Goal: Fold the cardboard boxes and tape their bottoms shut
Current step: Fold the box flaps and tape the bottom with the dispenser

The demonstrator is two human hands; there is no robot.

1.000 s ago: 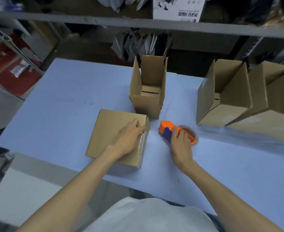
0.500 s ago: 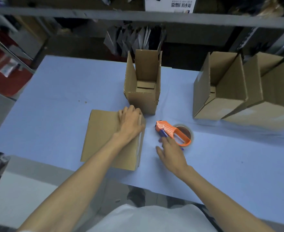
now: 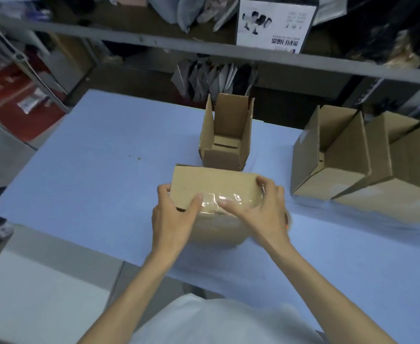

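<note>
The taped cardboard box (image 3: 211, 184) sits at the centre of the blue table (image 3: 92, 157), near its front edge, held between both hands. The left hand (image 3: 171, 219) grips the left end, with the thumb on the near face and the fingers curled round the edge. The right hand (image 3: 266, 214) grips the right end, with the thumb on the clear tape strip (image 3: 231, 198) and the fingers curled over the far corner. The lower part of the box is blurred; contact with the table cannot be determined. An open upright box (image 3: 225, 147) stands just behind. Folded boxes (image 3: 333, 165) lie on the table to the right.
</note>
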